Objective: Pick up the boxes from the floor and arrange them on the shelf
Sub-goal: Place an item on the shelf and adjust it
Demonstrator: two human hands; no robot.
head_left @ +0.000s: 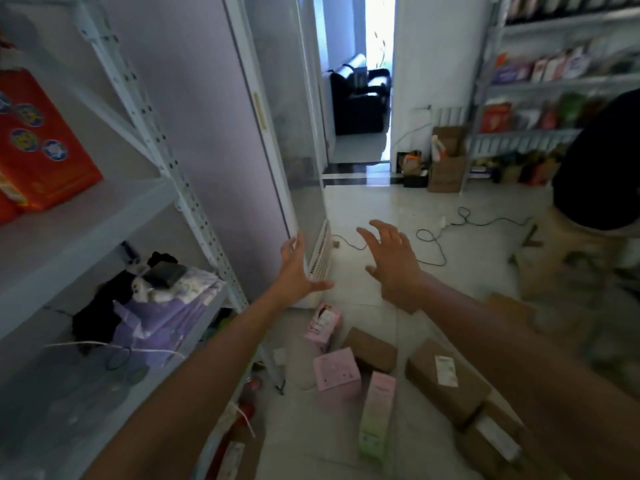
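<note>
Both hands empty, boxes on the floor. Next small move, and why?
Probably lower both hands to the square pink box, which lies on the floor between the arms. The left hand and right hand are open and hold nothing, and no box is lifted yet. The shelf at left shows bare space.

Floor (pixel 381 209) was pale grey tile. Pink boxes (pixel 336 373) were pastel; brown boxes (pixel 446 379) carried white labels; tall box (pixel 377 415) faded pink to pale green. Shelf (pixel 86 216) was white. Orange-red box (pixel 41 143) bore blue roundels. Package (pixel 162 317) was lilac.
</note>
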